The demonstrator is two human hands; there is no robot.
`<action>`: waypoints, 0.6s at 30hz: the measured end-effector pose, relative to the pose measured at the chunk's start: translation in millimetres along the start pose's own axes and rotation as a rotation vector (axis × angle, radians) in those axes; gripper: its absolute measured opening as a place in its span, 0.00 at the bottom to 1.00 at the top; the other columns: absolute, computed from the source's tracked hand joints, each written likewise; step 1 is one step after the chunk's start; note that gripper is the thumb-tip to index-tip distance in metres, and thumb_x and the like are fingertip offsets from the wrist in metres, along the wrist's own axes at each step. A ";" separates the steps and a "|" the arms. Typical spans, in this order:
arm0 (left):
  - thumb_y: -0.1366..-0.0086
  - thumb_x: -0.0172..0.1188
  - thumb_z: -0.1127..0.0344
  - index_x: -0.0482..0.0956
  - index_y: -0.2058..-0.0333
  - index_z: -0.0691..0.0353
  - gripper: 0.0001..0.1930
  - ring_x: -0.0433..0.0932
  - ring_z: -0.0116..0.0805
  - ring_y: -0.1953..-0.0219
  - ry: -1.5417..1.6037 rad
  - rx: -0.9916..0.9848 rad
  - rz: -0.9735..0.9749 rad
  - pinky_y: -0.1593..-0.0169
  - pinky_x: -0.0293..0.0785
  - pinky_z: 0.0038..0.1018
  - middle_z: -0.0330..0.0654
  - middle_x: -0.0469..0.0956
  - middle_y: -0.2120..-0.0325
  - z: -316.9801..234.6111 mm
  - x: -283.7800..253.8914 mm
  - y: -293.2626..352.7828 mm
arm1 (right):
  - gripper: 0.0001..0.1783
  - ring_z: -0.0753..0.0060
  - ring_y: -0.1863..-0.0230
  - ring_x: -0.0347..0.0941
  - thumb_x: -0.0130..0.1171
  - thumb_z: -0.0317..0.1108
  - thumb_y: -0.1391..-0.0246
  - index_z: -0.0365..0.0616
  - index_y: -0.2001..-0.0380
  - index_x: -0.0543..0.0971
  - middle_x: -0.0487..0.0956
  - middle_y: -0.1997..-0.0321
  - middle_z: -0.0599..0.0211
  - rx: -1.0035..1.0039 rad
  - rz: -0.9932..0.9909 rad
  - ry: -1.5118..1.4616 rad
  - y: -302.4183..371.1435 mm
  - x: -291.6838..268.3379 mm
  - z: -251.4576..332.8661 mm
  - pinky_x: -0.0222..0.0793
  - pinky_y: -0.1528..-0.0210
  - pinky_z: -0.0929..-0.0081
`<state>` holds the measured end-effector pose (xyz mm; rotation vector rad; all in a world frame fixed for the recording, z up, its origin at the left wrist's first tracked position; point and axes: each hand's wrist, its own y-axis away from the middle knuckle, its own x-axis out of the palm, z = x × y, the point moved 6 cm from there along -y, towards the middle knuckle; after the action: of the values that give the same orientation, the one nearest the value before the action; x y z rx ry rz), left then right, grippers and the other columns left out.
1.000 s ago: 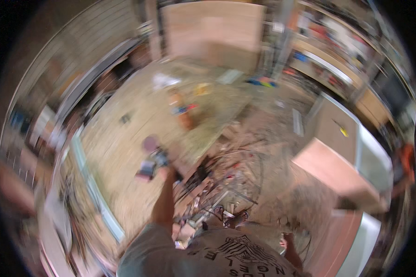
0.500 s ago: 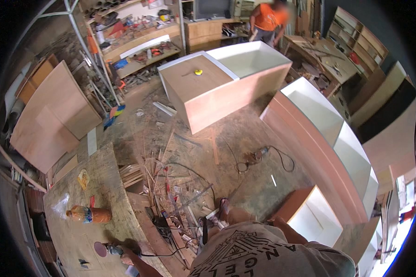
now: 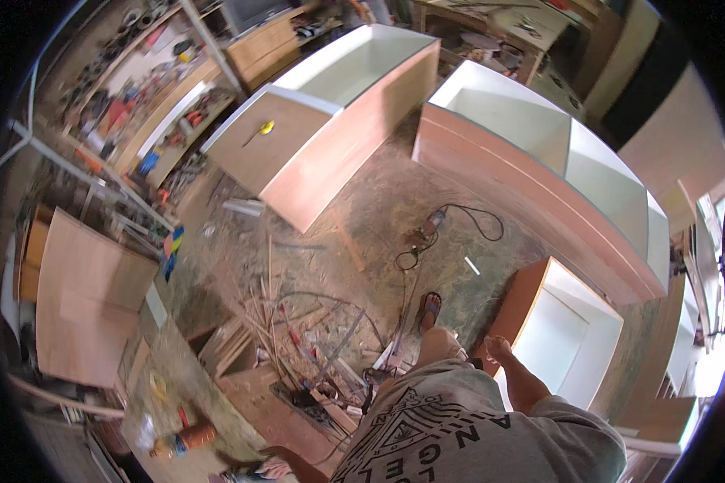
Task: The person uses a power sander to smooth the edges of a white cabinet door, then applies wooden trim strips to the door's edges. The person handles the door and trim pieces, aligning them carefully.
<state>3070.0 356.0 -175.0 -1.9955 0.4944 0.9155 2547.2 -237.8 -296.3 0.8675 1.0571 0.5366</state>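
I stand on a sawdust-covered workshop floor, looking down past my grey printed shirt. My right hand (image 3: 499, 348) hangs with curled fingers beside the orange-brown edge of a small white-lined cabinet (image 3: 532, 299); nothing shows in it. My left hand (image 3: 271, 468) reaches down to the workbench (image 3: 169, 378) at the bottom edge, next to a small power tool (image 3: 242, 476) that is mostly cut off. Its grip is hidden. My sandalled foot (image 3: 429, 311) is on the floor ahead.
A heap of wood offcuts and cables (image 3: 306, 346) lies left of my feet. On the floor ahead lies a corded tool (image 3: 432, 222). Two long brown cabinets (image 3: 338, 153) (image 3: 532, 209) stand beyond. An orange bottle (image 3: 187, 439) lies on the bench, and a plywood panel (image 3: 89, 298) leans at the left.
My view has swung from the workbench and the tool in my left hand to the floor and cabinets. The bench now sits at the lower left edge.
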 end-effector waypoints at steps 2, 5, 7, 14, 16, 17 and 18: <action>0.32 0.52 0.61 0.79 0.62 0.66 0.13 0.81 0.38 0.74 0.120 0.085 0.106 0.68 0.76 0.32 0.46 0.82 0.74 -44.4 6.1 56.8 | 0.27 0.49 0.54 0.82 0.45 0.54 0.36 0.41 0.62 0.82 0.82 0.62 0.40 0.000 -0.093 -0.028 -25.0 -24.6 16.0 0.77 0.53 0.53; 0.32 0.51 0.62 0.80 0.65 0.67 0.13 0.80 0.38 0.76 0.384 0.227 0.507 0.69 0.76 0.31 0.46 0.82 0.75 -158.6 28.9 163.8 | 0.38 0.41 0.41 0.74 0.37 0.61 0.34 0.34 0.51 0.81 0.78 0.47 0.34 -0.103 -0.243 -0.052 -84.5 -54.7 50.0 0.69 0.40 0.54; 0.31 0.51 0.63 0.80 0.67 0.68 0.14 0.80 0.38 0.77 0.578 0.304 0.797 0.69 0.75 0.31 0.46 0.82 0.76 -252.1 38.7 214.2 | 0.41 0.39 0.34 0.67 0.35 0.63 0.35 0.33 0.48 0.79 0.75 0.43 0.33 -0.195 -0.091 -0.097 -91.8 -59.2 117.7 0.61 0.34 0.53; 0.26 0.46 0.47 0.75 0.55 0.68 0.25 0.77 0.41 0.59 1.181 0.117 1.840 0.50 0.73 0.36 0.51 0.77 0.58 -626.6 -78.1 439.3 | 0.36 0.46 0.54 0.79 0.41 0.64 0.36 0.39 0.53 0.79 0.82 0.54 0.51 0.055 -0.406 -0.874 -193.4 -141.4 209.9 0.74 0.52 0.54; 0.27 0.43 0.43 0.68 0.49 0.66 0.28 0.70 0.41 0.52 1.219 0.168 1.974 0.45 0.66 0.37 0.50 0.70 0.51 -675.7 -127.2 477.4 | 0.37 0.48 0.40 0.73 0.44 0.62 0.36 0.44 0.38 0.70 0.75 0.39 0.54 -0.044 -0.192 -0.452 -151.9 -155.2 296.9 0.68 0.40 0.56; 0.28 0.41 0.41 0.64 0.46 0.65 0.30 0.67 0.41 0.49 1.221 0.193 1.967 0.42 0.63 0.38 0.50 0.67 0.48 -686.5 -136.3 469.1 | 0.39 0.52 0.35 0.65 0.44 0.63 0.35 0.42 0.35 0.67 0.70 0.34 0.54 -0.261 -0.049 -0.677 -86.3 -150.8 371.7 0.59 0.35 0.60; 0.28 0.40 0.39 0.61 0.43 0.64 0.32 0.64 0.42 0.45 1.202 0.219 2.016 0.40 0.59 0.38 0.49 0.63 0.45 -696.9 -147.8 473.0 | 0.41 0.56 0.30 0.58 0.43 0.63 0.34 0.40 0.32 0.63 0.64 0.30 0.53 -0.433 0.127 -0.975 -19.0 -163.9 429.0 0.51 0.30 0.64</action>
<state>2964.3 -486.0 -70.1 -0.9928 3.2834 0.3021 2869.2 -521.4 -131.4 0.6762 -0.0091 0.3502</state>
